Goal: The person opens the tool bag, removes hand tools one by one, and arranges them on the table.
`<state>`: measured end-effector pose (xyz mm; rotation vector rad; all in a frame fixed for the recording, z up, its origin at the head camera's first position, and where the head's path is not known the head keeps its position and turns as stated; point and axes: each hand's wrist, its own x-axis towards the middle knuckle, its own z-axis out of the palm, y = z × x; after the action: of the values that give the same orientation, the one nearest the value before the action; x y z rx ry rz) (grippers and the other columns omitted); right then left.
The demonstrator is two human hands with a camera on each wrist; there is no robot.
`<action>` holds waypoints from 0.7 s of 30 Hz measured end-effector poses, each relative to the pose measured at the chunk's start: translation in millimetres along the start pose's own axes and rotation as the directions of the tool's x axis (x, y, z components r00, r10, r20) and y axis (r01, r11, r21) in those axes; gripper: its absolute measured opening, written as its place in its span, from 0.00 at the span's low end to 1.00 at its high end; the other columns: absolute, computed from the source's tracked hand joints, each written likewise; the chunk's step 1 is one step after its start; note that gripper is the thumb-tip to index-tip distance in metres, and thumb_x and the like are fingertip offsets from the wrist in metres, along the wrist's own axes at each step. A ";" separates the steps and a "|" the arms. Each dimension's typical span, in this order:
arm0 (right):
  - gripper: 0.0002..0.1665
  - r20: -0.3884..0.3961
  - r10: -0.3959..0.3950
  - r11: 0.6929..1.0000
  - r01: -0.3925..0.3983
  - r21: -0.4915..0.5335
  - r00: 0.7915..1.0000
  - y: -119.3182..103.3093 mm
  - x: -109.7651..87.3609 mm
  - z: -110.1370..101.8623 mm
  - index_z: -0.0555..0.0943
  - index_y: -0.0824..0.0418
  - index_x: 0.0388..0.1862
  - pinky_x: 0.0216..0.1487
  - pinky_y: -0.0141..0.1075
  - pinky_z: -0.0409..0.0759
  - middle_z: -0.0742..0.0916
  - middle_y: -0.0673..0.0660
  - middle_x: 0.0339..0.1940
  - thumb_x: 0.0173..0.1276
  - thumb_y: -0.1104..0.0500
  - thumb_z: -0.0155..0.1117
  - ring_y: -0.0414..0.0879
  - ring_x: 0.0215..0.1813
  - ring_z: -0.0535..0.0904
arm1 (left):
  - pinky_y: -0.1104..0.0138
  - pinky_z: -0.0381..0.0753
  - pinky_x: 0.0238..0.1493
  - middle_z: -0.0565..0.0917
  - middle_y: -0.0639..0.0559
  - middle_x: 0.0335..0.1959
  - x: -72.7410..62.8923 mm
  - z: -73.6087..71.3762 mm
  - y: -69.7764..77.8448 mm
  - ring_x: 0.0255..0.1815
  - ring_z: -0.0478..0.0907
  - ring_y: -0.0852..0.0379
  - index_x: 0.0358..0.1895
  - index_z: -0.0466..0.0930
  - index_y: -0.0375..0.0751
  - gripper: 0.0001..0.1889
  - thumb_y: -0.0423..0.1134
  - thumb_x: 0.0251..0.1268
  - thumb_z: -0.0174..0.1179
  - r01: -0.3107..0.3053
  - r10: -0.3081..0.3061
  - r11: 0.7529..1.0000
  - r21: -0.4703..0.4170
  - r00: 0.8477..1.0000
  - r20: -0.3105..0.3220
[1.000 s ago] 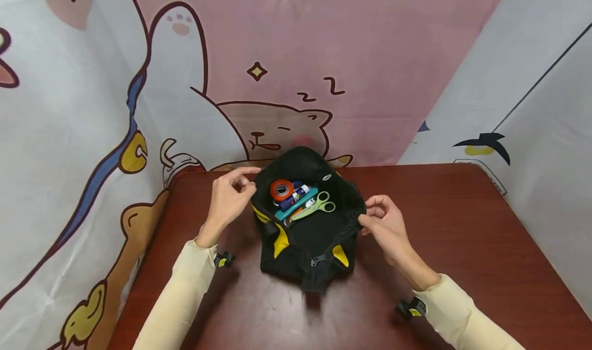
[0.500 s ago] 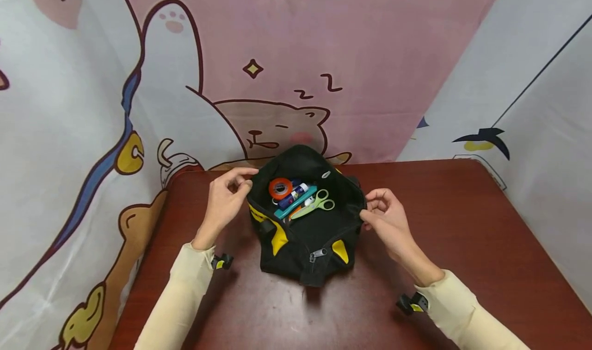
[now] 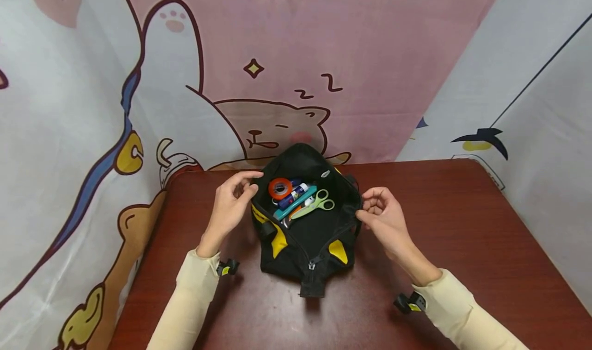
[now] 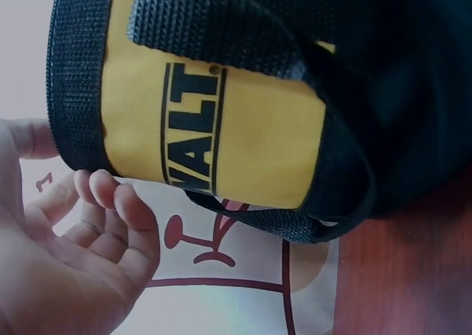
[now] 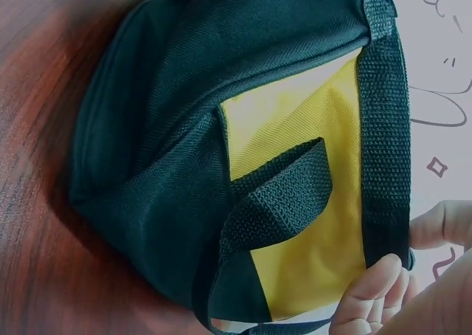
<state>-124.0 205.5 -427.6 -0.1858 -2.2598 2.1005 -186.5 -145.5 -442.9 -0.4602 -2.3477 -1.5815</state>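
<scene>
A black and yellow tool bag [image 3: 277, 263] stands with its mouth unzipped and spread. My left hand [image 3: 226, 206] pinches the left rim between thumb and fingers. Opposite it, my right hand [image 3: 387, 221] pinches the right rim. Inside lie light green scissors [image 3: 316, 204], an orange-red tape roll [image 3: 272, 191], a dark blue stick with a white cap [image 3: 292, 197] and a slim teal item [image 3: 285, 212]. In the left wrist view the yellow side panel [image 4: 262, 143] carries black lettering. A strap loop [image 5: 284, 206] hangs on the other side in the right wrist view.
The bag stands toward the back of a reddish-brown table [image 3: 462, 247]. Right behind the table's far edge hangs a cartoon-print cloth [image 3: 393, 72], which also runs along the left side. A zipper pull [image 3: 312, 265] lies on the bag's front flap.
Both hands have moved slightly inward with the rims, and the bag's mouth has narrowed a little. The zipper pull and front flap have shifted toward me. The contents lie much as before.
</scene>
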 end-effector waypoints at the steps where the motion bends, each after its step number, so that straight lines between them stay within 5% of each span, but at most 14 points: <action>1: 0.22 0.000 -0.001 1.000 0.001 0.004 1.000 -0.5 -0.1 -0.3 0.72 0.66 0.55 0.29 0.31 0.78 0.80 0.51 0.34 0.67 0.77 0.69 0.41 0.28 0.76 | 0.69 0.65 0.32 0.76 0.46 0.32 0.2 1.0 0.7 0.25 0.65 0.56 0.63 0.89 0.39 0.15 0.33 0.80 0.67 -0.009 0.009 1.000 0.000 1.000 0.007; 11: 0.17 -0.047 -0.041 0.999 0.042 0.030 0.998 -9.7 3.0 1.6 0.76 0.61 0.56 0.37 0.30 0.81 0.82 0.48 0.37 0.75 0.69 0.70 0.40 0.34 0.79 | 0.67 0.70 0.36 0.74 0.36 0.39 -2.9 14.9 5.0 0.32 0.71 0.51 0.71 0.83 0.42 0.25 0.35 0.74 0.72 -0.048 0.047 0.999 0.018 0.997 0.067; 21: 0.20 -0.138 -0.265 0.953 0.281 0.114 0.954 -33.5 12.3 31.3 0.80 0.64 0.56 0.41 0.28 0.76 0.82 0.51 0.39 0.68 0.76 0.72 0.43 0.38 0.78 | 0.68 0.69 0.37 0.74 0.40 0.41 -10.0 14.4 7.2 0.34 0.71 0.50 0.72 0.83 0.42 0.25 0.35 0.73 0.72 -0.020 0.019 1.000 0.010 1.000 0.019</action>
<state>-141.7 173.7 -397.2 0.0066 -1.9426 2.0246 -175.1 -130.6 -446.1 -0.4963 -2.3562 -1.5631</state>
